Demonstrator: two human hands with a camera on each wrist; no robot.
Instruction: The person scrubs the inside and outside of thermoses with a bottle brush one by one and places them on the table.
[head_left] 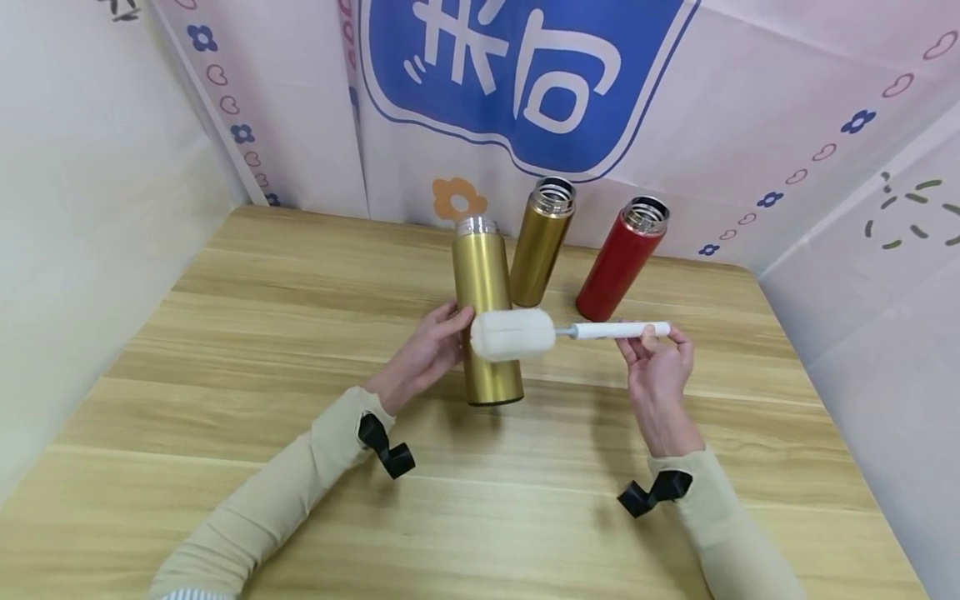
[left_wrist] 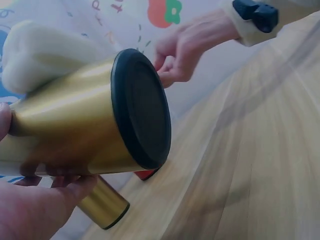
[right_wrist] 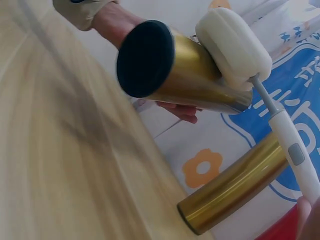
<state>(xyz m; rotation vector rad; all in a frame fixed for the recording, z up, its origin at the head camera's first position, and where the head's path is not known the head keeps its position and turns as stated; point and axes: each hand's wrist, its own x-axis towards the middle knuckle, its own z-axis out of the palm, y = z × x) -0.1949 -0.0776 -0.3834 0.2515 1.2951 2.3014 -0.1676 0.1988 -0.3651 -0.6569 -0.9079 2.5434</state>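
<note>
My left hand [head_left: 427,354] grips a gold thermos bottle [head_left: 482,275] around its side, thumb in front and fingers behind. The bottle has no lid, its mouth points away, and its dark base [left_wrist: 142,110] is raised off the table. In my right hand [head_left: 660,371] I pinch the white handle [head_left: 611,331] of a bottle brush. Its thick white sponge head [head_left: 513,333] lies across the front of the gold bottle, overlapping its wall in the head view. A grey shaft [right_wrist: 266,94] joins head and handle.
Behind the held bottle stand a second gold bottle [head_left: 542,242] and a red bottle [head_left: 622,260], both lidless, on the wooden table [head_left: 300,292]. A printed cloth wall [head_left: 660,167] closes off the back, and pale walls flank both sides.
</note>
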